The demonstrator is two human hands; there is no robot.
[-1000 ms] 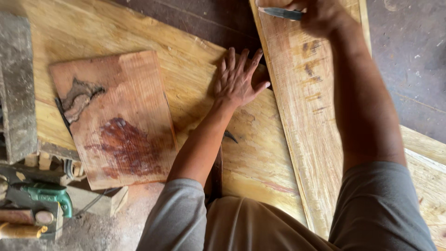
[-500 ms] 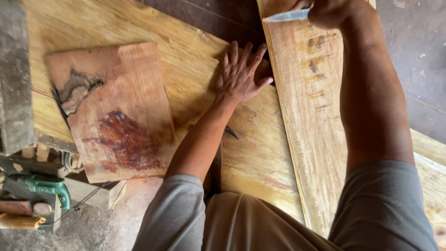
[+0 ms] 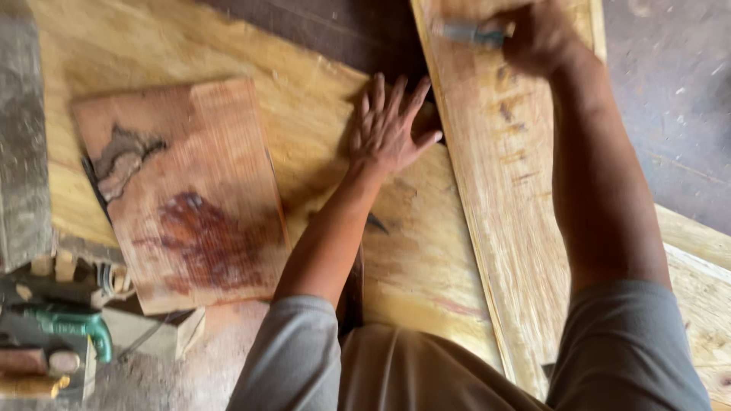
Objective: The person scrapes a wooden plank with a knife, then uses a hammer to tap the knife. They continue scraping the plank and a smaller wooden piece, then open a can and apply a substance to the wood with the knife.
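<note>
The left hand [image 3: 388, 129] lies flat with its fingers spread wide, palm down on a large yellowish plywood sheet [image 3: 304, 114], its fingertips close to the sheet's far edge where dark floor [image 3: 335, 30] shows beyond. It grips nothing; it only presses on the wood. Its thumb side sits just beside the near long edge of a narrow plywood strip [image 3: 495, 198] that runs lengthwise from the far edge of the view down toward the person's right knee, lying on top of the large sheet.

The right hand [image 3: 537, 38] is closed around a small bluish-grey tool [image 3: 464, 32], blurred so that its kind cannot be told, whose free end points toward the left and lies over the far end of the strip. The right forearm stretches along the strip's right half.

Left of the left hand, well apart from it, a reddish-brown board [image 3: 183, 198] with a dark red stain and a peeled grey patch rests on the large sheet, slightly tilted to its edges. At the lower left corner of the view a green power tool [image 3: 68, 327] lies among small wood blocks [image 3: 160, 335] and sawdust. A grey block [image 3: 23, 137] stands along the left edge. The person's grey shorts [image 3: 624, 350] fill the bottom of the view.
</note>
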